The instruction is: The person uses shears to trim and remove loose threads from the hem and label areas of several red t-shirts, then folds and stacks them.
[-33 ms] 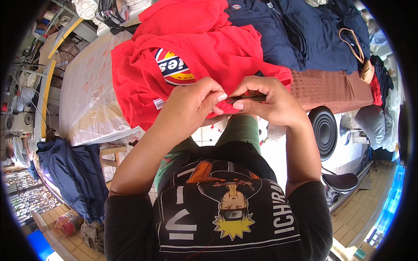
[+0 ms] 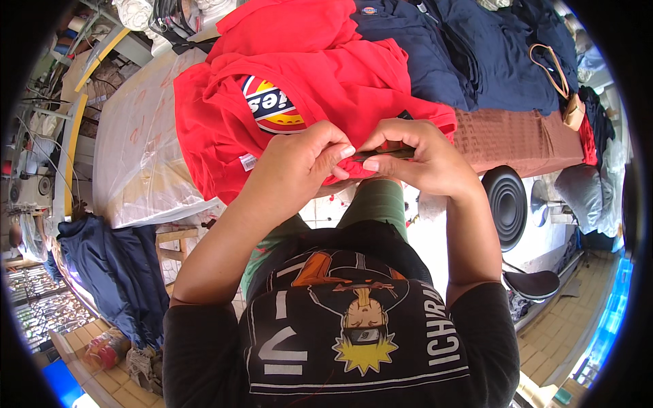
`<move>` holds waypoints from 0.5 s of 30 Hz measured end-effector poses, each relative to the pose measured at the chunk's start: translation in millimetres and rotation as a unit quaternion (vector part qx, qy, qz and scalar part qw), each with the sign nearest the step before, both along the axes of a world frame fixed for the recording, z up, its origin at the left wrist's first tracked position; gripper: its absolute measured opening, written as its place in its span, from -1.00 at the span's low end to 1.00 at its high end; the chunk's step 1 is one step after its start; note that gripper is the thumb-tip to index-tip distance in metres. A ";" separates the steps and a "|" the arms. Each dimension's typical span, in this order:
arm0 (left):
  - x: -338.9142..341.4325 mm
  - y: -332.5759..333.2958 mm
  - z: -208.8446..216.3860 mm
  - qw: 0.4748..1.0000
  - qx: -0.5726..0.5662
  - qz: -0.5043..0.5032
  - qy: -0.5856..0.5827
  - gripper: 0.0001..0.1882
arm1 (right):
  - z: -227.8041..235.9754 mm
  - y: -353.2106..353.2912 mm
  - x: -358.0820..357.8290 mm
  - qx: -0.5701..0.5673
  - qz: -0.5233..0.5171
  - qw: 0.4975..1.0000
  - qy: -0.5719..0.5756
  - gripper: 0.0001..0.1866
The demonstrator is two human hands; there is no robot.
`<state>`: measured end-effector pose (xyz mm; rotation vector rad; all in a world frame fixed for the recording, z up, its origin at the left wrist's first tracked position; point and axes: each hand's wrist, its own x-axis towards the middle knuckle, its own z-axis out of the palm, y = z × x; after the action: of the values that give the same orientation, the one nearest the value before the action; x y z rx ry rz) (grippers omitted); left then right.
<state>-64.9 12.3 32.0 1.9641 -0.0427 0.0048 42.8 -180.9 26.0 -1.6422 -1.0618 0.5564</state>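
Observation:
A red garment [image 2: 326, 85] with a round printed logo lies bunched on the table in front of me. My left hand [image 2: 309, 155] is closed, thumb and forefinger pinching a bit of its near edge. Close beside it, my right hand [image 2: 418, 158] curls around a thin, dark metal tool [image 2: 393, 154], probably small thread snips. Most of that tool is hidden in the palm, and its tip points toward the left fingertips. A small dark tag [image 2: 405, 115] shows on the red cloth just beyond my right hand.
Navy garments [image 2: 476, 54] are piled at the back right on a brown cloth cover [image 2: 503, 139]. A plastic-wrapped block [image 2: 146, 143] stands left. Another navy garment [image 2: 115, 272] hangs lower left. A round black stool seat [image 2: 505, 207] is at right.

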 end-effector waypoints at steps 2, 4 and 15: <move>0.1 -0.1 -1.7 1.000 0.000 -0.002 -0.007 -0.84 | 1.0 0.6 1.6 -0.020 0.007 1.000 0.000 -0.85; 0.2 -0.7 -2.9 1.000 0.002 -0.001 -0.011 -0.85 | 4.1 0.9 2.6 -0.039 0.019 0.999 0.000 -0.85; 1.1 -6.4 1.0 0.999 0.049 -0.001 -0.002 -0.88 | 7.3 -1.5 3.5 -0.067 0.027 0.997 -0.006 -0.86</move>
<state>-63.8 5.9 33.1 2.0615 -0.0489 0.0057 46.3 -182.4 33.4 -1.7386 -1.0992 0.6659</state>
